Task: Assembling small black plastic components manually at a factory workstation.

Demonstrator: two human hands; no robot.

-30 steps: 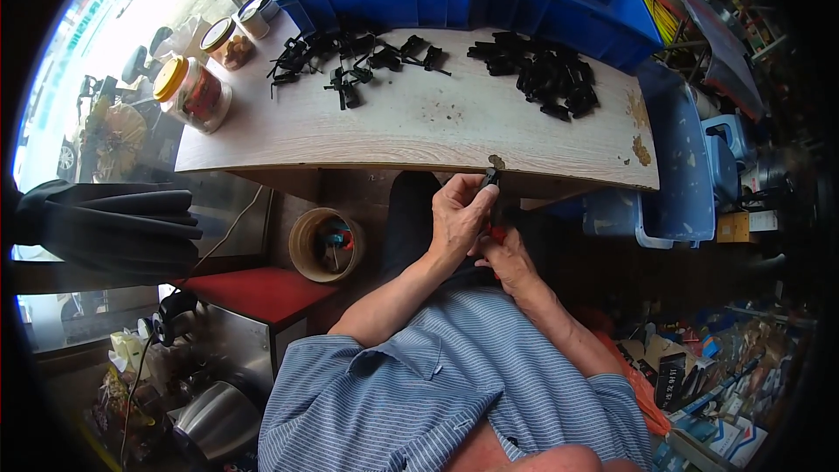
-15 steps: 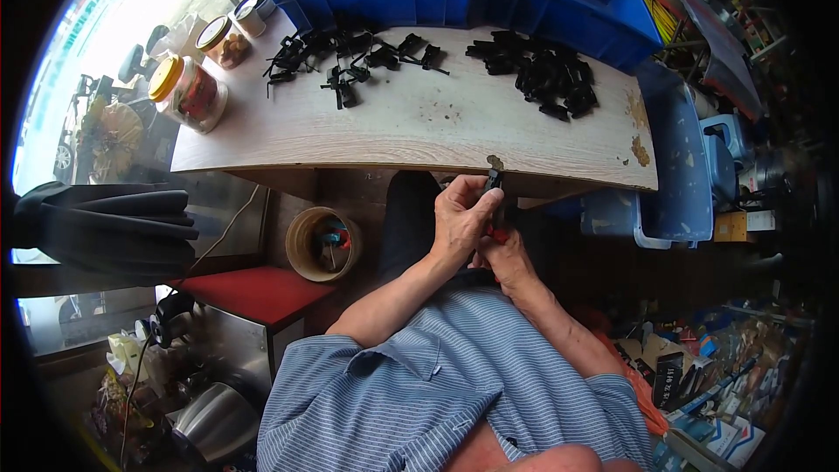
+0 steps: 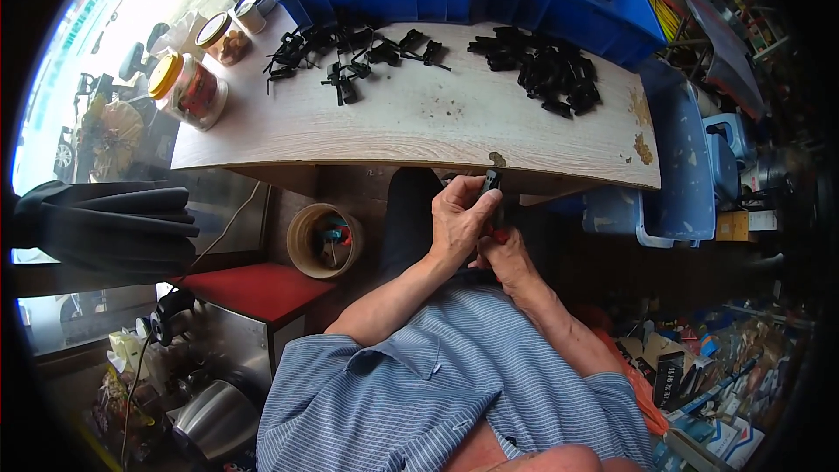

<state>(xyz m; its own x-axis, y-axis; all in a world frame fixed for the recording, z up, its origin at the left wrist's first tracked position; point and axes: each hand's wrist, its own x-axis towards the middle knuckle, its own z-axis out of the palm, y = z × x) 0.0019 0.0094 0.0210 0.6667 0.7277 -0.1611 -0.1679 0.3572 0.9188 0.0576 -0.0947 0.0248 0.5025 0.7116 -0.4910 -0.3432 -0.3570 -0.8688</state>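
My left hand [image 3: 458,218] is closed, with a small black plastic part [image 3: 491,181] pinched between thumb and fingers just off the table's front edge. Close below it, my right hand [image 3: 509,259] is wrapped round a tool with a red handle [image 3: 501,234]; most of that tool is hidden by the fingers, so its kind cannot be made out. On the table [image 3: 350,135] lie two groups of black plastic parts. The left group [image 3: 350,70] is loosely spread and has thin arms sticking out; the right group [image 3: 555,74] is heaped closely together.
Two blue bins [image 3: 380,0] [image 3: 585,4] stand along the table's back. Lidded jars [image 3: 190,92] line its left end. Below, a round bucket [image 3: 300,245] sits on the floor near a red-topped cabinet [image 3: 253,288]. A lighter blue tub [image 3: 673,166] is at the right.
The black part in my left hand has turned slightly, showing more of its lighter face. Both hands stay in nearly the same place, and the view has shifted a little.
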